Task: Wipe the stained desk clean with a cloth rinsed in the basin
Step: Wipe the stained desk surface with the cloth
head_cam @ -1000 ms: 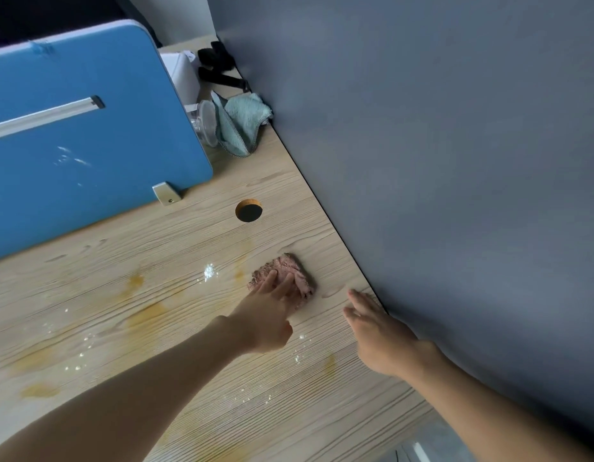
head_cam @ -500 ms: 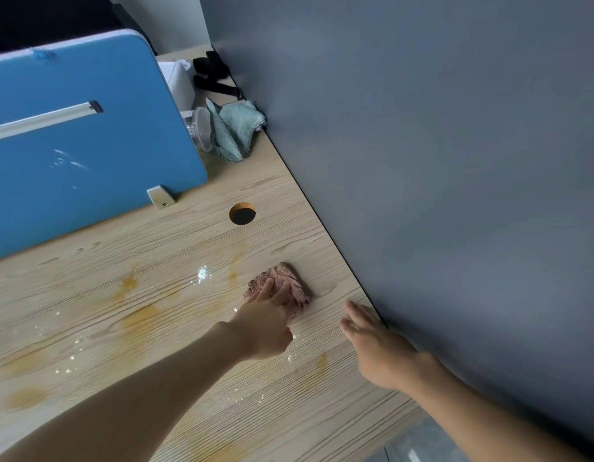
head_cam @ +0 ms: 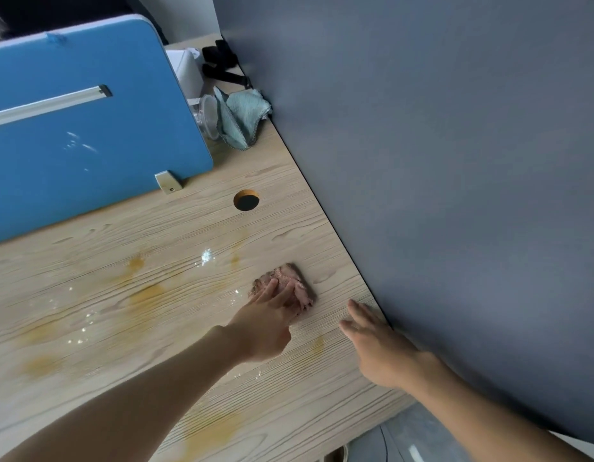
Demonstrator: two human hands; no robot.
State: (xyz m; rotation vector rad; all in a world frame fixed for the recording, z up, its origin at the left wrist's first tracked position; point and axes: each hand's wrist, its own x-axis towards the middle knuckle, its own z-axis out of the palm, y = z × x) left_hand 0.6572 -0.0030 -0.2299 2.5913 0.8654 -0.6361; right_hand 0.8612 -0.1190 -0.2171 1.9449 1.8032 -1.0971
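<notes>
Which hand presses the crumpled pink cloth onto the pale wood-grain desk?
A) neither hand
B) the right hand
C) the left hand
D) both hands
C: the left hand lies with straight fingers on the crumpled pink cloth; the right hand is apart from it.

We are viewing everything through one head-worn wide-angle camera, looking forward and steeply down onto the desk [head_cam: 155, 235], sitting close above it, with the grey wall panel [head_cam: 455, 161] filling our right side.
</notes>
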